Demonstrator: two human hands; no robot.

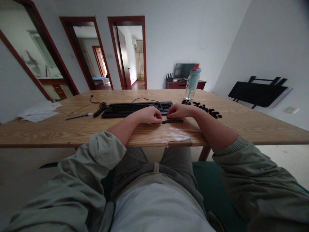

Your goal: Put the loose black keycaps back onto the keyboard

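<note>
My left hand [152,115] rests on the table with its fingers curled together. Its fingertips are at the left end of a short row of black keycaps [174,121]. My right hand [179,111] is bent down just behind that row, by the keyboard's near right edge. Its fingers are closed, and a small dark thing shows under the fingertips, too small to name. The black keyboard [127,109] lies behind both hands, with its right part partly covered by them. Loose black keycaps [208,110] are scattered to the right, beyond my right forearm.
A clear bottle [191,84] with a red lid stands behind the loose keycaps. Left of the keyboard lie a blue brush [78,116], a dark cable [95,102] and white paper [40,111]. Clear tape [178,139] covers the wooden table's [253,124] near edge.
</note>
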